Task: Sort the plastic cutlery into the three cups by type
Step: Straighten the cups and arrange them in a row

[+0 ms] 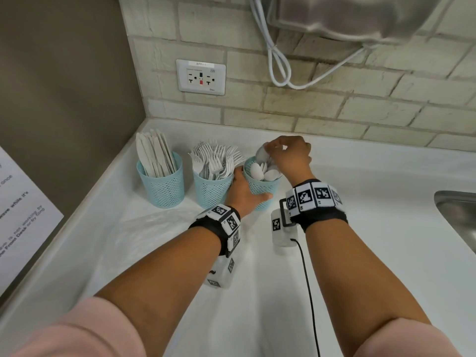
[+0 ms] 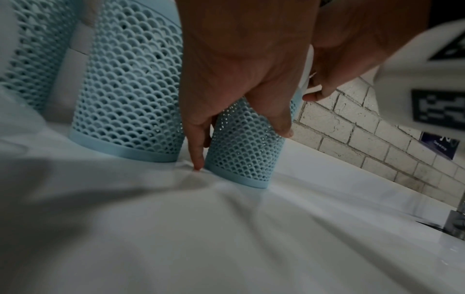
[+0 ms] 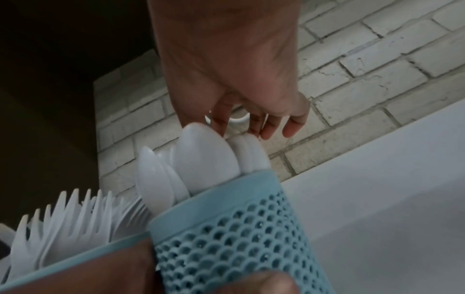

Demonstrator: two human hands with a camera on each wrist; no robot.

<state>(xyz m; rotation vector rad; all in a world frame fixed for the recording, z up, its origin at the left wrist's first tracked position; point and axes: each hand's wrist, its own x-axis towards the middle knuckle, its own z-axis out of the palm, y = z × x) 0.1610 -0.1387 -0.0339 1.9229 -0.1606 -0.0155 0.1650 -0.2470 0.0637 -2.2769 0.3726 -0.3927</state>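
On the white counter [image 1: 360, 191] three blue mesh cups [image 1: 161, 185] stand upright in a row: knives [image 1: 154, 157] left, forks [image 1: 217, 161] middle, spoons [image 1: 265, 172] right, all handles down. The left hand [image 1: 244, 191] grips the spoon cup [image 1: 261, 188]; the right hand [image 1: 289, 155] pinches a spoon [image 1: 262, 154] above it, bowl up.
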